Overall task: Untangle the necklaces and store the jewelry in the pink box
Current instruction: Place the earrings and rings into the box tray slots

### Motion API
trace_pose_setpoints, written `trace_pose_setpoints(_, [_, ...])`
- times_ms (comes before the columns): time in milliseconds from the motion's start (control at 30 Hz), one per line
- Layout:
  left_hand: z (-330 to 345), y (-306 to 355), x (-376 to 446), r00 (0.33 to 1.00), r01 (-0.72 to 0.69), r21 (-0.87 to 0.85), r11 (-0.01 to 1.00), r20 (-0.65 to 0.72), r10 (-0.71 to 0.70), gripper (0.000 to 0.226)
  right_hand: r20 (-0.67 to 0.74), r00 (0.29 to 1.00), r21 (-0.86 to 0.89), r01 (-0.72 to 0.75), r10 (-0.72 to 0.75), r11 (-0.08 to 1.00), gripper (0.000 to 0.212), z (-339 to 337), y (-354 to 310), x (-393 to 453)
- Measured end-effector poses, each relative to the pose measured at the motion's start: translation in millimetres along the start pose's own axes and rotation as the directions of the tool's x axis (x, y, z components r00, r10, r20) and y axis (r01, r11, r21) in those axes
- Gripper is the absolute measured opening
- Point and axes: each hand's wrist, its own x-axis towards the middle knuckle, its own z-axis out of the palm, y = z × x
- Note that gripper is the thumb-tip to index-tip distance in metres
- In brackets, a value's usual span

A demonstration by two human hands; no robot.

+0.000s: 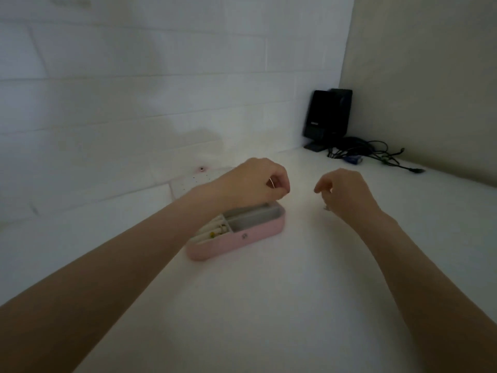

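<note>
Pink box (236, 235) open on white table (269, 305), long axis slanting lower left to upper right, directly under left hand (252, 184). Fingers curled there, pinching a thin glinting bit of chain. Right hand (347, 195) just right of box, fingers curled, hold unclear. Small jewelry (216, 232) already in left compartment. Black speaker (328, 117) and cables (376, 156) well apart, no obstruction.

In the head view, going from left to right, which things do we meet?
Pink box → left hand → right hand → black device in the corner → tangled cables.
</note>
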Motion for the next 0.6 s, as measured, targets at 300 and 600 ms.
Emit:
trace_pose_setpoints(300, [15.3,9.7,5.5,1.0,-0.003,0.022,1.0,0.019,0.003,0.015,0.21,0.977,-0.039,-0.042,0.05,0.998,0.015,3.1,17.0,5.9])
trace_pose_setpoints(600, [20.3,7.3,4.4,0.989,0.056,-0.177,0.983,-0.122,-0.078,0.012,0.18,0.983,0.628,-0.141,0.034,0.765,0.014,-7.9,-4.6,0.4])
